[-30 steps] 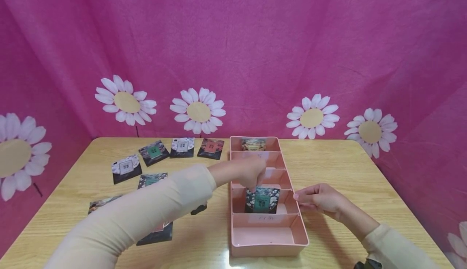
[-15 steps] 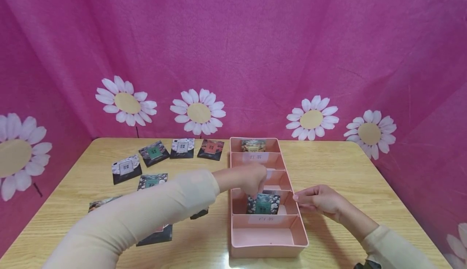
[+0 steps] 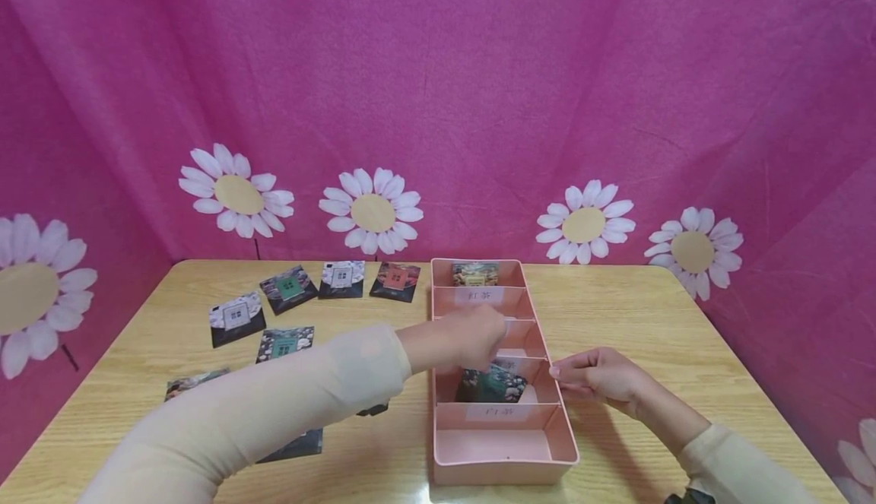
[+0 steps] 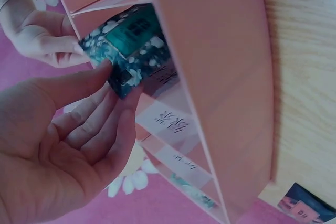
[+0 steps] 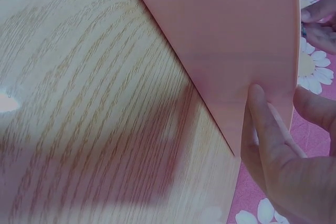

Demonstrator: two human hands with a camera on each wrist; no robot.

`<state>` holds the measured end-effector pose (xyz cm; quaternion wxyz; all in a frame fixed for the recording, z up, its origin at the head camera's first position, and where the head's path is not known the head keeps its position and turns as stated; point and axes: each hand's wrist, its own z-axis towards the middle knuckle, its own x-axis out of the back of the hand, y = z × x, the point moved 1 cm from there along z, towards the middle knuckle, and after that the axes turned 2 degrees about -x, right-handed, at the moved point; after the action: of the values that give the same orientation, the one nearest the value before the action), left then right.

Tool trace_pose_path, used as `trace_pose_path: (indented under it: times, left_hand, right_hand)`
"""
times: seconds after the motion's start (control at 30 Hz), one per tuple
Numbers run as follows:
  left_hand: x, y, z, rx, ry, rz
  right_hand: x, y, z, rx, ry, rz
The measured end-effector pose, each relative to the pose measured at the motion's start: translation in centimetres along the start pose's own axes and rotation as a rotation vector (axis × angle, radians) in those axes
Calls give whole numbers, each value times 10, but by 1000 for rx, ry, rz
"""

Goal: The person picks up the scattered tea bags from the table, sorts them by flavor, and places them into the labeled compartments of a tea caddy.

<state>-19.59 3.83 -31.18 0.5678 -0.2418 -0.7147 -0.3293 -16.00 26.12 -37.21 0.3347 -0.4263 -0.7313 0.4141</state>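
Observation:
In the head view, a pink divided box (image 3: 503, 473) stands on the table, with paper labels in Chinese characters on its dividers. My left hand (image 3: 475, 337) reaches over the box and pinches a corner of a dark green flowered tea packet (image 4: 136, 35) between thumb and fingers. The packet is tilted and partly inside the second compartment from the front. My right hand (image 3: 605, 376) holds the box's right wall, fingers against its outer face and thumb at the rim. Another packet (image 3: 476, 274) stands in the farthest compartment.
Left of the box lie several flat packets, among them a red one (image 3: 395, 281), a white one (image 3: 342, 279), a green one (image 3: 289, 287) and a flowered green one (image 3: 286, 341). My left sleeve (image 3: 274, 405) hides others partly. A pink curtain (image 3: 424, 93) hangs behind the table.
The flowered packet has tipped over from standing upright to slanted in its compartment, with the left hand shifting slightly. The right hand stays on the box wall.

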Motion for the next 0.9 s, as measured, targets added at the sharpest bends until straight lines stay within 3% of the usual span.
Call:
trace_pose_path:
  times: [0.23,0.43,0.7,0.9]
  left_hand:
    - [17,-2,1,18,-4,60]
    - [30,-19,1,53,28,41]
    - [37,-62,3,158,46,-24]
    - [28,-105,1,249,62,-46]
  right_hand:
    - [1,-3,0,11,-3,7]
    - [3,-5,0,3,9,-5]
    - [2,-2,1,10,4,16]
    - [0,1,0,18,1,19]
